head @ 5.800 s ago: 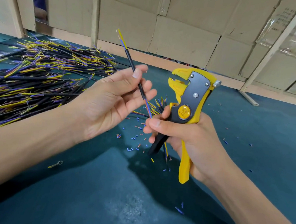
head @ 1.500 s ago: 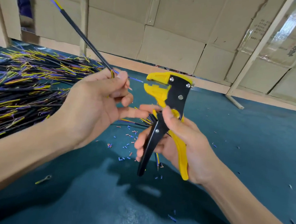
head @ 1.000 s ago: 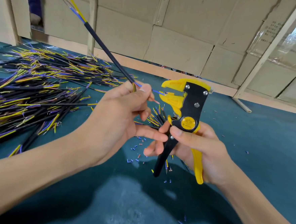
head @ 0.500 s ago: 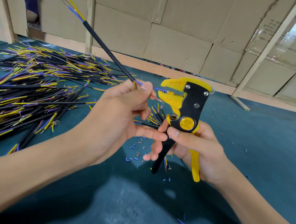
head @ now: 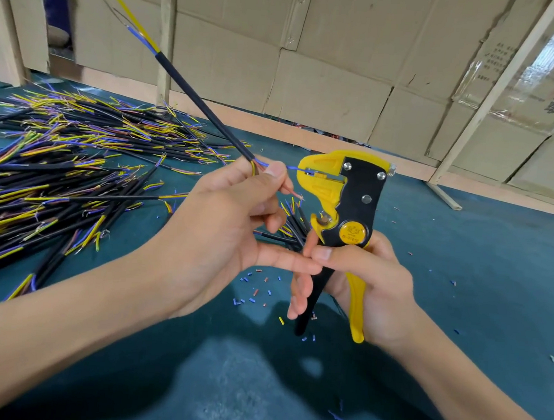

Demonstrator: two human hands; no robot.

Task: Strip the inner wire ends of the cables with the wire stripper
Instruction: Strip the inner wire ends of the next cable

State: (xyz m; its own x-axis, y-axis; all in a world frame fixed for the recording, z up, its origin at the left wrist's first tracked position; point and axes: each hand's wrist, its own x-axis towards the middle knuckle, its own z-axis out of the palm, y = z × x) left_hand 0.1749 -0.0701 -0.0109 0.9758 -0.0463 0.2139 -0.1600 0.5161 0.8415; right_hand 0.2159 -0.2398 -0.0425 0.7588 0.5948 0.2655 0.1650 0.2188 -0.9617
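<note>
Black-jacketed cables (head: pixel 58 175) with yellow and blue ends heaped on teal felt table (head: pixel 494 274), far left. Left hand (head: pixel 221 235) next, thumb and forefinger pinching one black cable (head: pixel 204 99) that slants up and away to the left; little finger stretched out, touching the right hand. Its blue inner wire (head: pixel 293 167) runs right into the head of the wire stripper (head: pixel 341 207), seated in the yellow teeth; a pinkish bare-tipped wire (head: pixel 290 191) hangs loose just below. Right hand (head: pixel 362 281) curled round the stripper's black and yellow handles, tool upright. Small cut insulation bits (head: pixel 253 293) scattered under both hands; a few more cables behind the hands, mostly hidden. Cardboard wall (head: pixel 326 92) behind, wooden posts (head: pixel 494 87) leaning right.
</note>
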